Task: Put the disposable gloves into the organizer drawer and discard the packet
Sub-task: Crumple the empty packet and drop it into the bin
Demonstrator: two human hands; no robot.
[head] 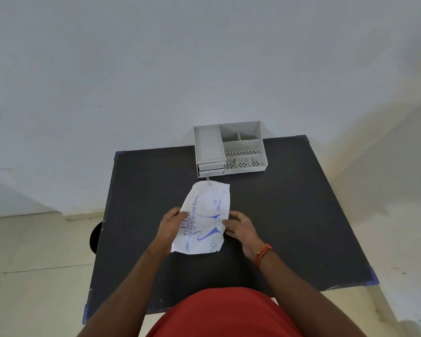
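Glove packet held in both hands above the desk

Head view: packet of disposable polyethylene gloves, white with blue print, sits between the two hands over the middle of a black desk. The left hand grips the packet's left edge, thumb on the printed face and fingers behind it. The right hand pinches the right edge, thumb and fingertips closed on the plastic; an orange band circles that wrist. The packet is tilted, its far end pointing toward the organizer and its near end hanging close to the left forearm. A small white strip sticks out from the packet's far edge; what it is cannot be told.

A grey organizer stands at the far edge of the desk, just beyond the packet and apart from it. Its left part is a long open tray with two shallow drawers stacked beneath it, both looking shut or nearly so. Its right part is split into several open compartments, the nearer ones with perforated floors. Nothing can be seen inside any compartment.

The desk has blue corner guards. A red-clothed torso fills the bottom of the view. A white wall rises behind the desk, pale floor tiles lie on either side, and a dark round object shows partly past the desk's left edge.
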